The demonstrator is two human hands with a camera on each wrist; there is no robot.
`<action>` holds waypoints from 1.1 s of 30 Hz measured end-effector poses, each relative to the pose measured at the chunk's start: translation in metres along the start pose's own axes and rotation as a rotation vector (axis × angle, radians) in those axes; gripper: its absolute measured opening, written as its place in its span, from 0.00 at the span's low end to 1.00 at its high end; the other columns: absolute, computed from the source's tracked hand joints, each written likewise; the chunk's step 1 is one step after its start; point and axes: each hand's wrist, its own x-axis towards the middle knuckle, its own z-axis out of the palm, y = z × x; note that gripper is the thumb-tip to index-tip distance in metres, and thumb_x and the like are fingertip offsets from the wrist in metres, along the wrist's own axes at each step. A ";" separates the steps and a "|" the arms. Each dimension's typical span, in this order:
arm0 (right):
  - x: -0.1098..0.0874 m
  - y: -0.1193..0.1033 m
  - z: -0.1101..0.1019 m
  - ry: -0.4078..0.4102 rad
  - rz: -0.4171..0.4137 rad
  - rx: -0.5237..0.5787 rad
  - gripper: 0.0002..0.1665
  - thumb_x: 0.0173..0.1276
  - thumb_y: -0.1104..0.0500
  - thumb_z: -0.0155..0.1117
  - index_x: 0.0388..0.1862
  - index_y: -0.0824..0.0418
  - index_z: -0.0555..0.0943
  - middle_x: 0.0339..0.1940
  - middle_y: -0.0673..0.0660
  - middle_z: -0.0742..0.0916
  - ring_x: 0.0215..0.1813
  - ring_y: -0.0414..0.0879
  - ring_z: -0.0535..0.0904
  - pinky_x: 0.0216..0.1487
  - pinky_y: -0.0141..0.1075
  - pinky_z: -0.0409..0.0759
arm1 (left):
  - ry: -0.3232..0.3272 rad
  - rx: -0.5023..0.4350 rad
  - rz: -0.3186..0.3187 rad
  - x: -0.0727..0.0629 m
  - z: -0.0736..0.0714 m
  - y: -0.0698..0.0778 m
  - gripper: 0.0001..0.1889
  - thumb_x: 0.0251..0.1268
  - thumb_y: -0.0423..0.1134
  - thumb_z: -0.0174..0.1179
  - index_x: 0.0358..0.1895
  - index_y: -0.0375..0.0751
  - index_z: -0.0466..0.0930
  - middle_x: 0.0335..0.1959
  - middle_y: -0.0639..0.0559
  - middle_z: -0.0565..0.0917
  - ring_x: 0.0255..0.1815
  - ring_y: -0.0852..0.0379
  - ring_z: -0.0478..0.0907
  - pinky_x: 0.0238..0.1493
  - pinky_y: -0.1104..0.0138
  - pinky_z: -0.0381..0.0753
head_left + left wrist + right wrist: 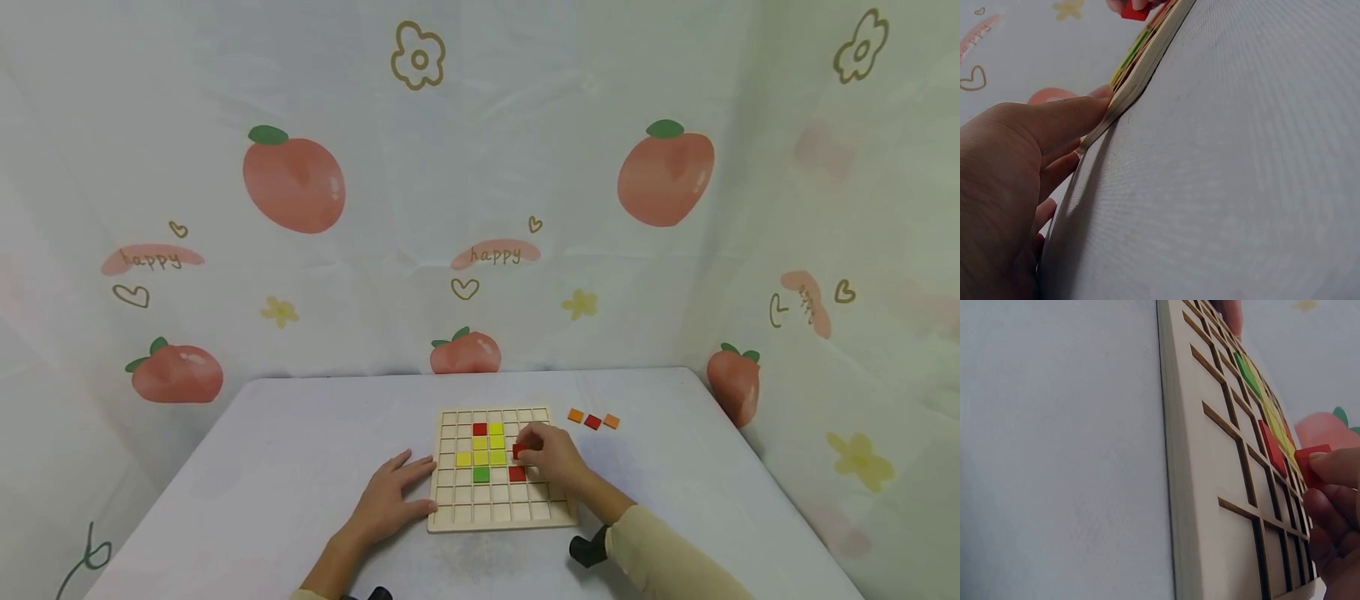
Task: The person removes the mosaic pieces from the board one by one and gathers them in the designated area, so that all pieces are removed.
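A wooden grid board point(502, 526) lies on the table with square tiles set in some of its cells. My right hand point(557, 458) pinches a red tile point(1313, 464) between thumb and fingers, just over the board's right half. Below it a second red tile point(517, 473) sits in a cell. Several yellow tiles point(480, 457) form a cluster, with a green tile point(481, 474) under them and another red tile point(480, 429) at the top. My left hand point(386, 497) spreads beside the board, its thumb and fingertips touching the left edge.
Beyond the board's upper right corner lie an orange tile point(575, 415), a loose red tile point(592, 422) and another orange tile point(612, 422). The white-covered table point(300, 433) meets a printed cloth backdrop point(375, 317) at the back and right.
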 end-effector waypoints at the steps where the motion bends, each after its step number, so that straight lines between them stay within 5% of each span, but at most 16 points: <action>1: 0.000 0.001 -0.001 0.010 -0.004 0.005 0.09 0.62 0.64 0.70 0.38 0.55 0.80 0.34 0.47 0.84 0.37 0.44 0.78 0.43 0.37 0.80 | 0.003 0.001 0.003 0.000 0.000 0.000 0.36 0.49 0.62 0.68 0.63 0.52 0.78 0.64 0.59 0.76 0.72 0.41 0.60 0.65 0.39 0.58; 33: 0.016 0.027 -0.041 0.195 0.110 -0.038 0.06 0.62 0.66 0.68 0.36 0.58 0.80 0.31 0.50 0.85 0.36 0.46 0.78 0.35 0.36 0.77 | 0.001 -0.004 0.004 0.000 -0.001 0.002 0.36 0.49 0.61 0.69 0.63 0.51 0.78 0.64 0.60 0.76 0.72 0.42 0.59 0.66 0.40 0.58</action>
